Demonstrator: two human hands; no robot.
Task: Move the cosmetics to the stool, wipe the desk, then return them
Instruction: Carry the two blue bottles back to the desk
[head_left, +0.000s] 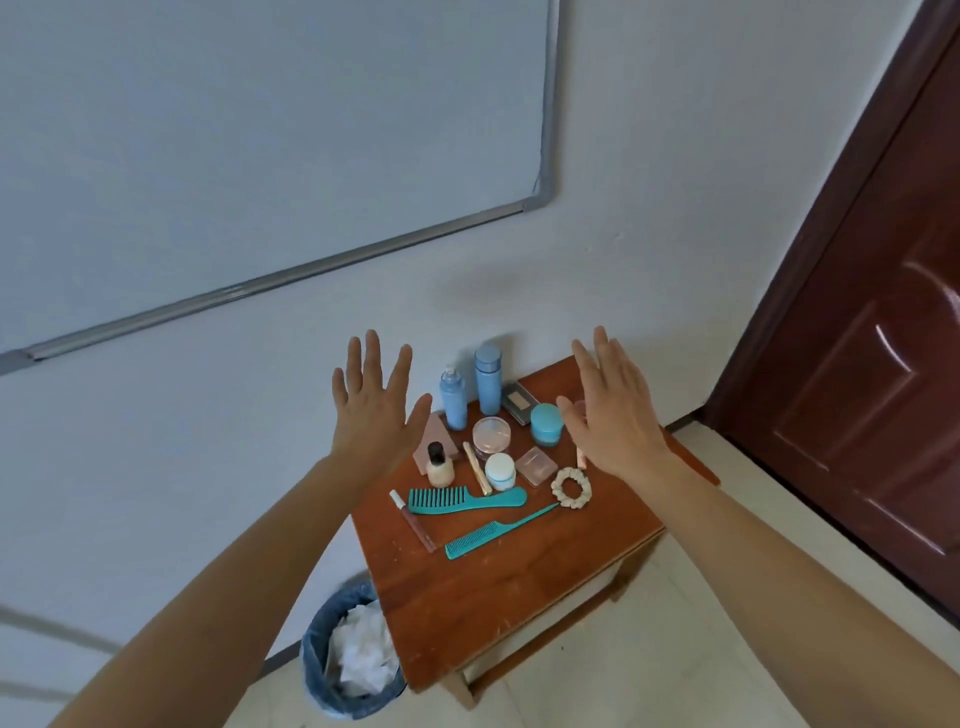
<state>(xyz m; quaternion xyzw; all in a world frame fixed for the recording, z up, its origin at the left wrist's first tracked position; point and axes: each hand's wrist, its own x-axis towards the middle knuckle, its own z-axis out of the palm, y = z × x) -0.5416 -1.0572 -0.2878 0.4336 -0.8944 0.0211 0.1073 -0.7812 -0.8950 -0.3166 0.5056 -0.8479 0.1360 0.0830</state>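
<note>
A small brown wooden desk (519, 587) stands against the white wall. On it are two blue bottles (488, 379), a teal jar (546, 425), a pink round compact (491, 435), a white-lidded jar (501, 472), a foundation bottle (439, 465), two teal combs (465, 501), a lip gloss tube (414, 521), a scrunchie (571, 487) and a palette (519, 401). My left hand (371, 410) hovers open above the desk's far left corner. Held above the right side, my right hand (610, 410) is open too. Both hold nothing.
A blue bin (332, 670) lined with a bag and holding crumpled tissue stands on the floor left of the desk. A dark red door (872, 364) is at the right. A whiteboard (260, 130) hangs on the wall. No stool is in view.
</note>
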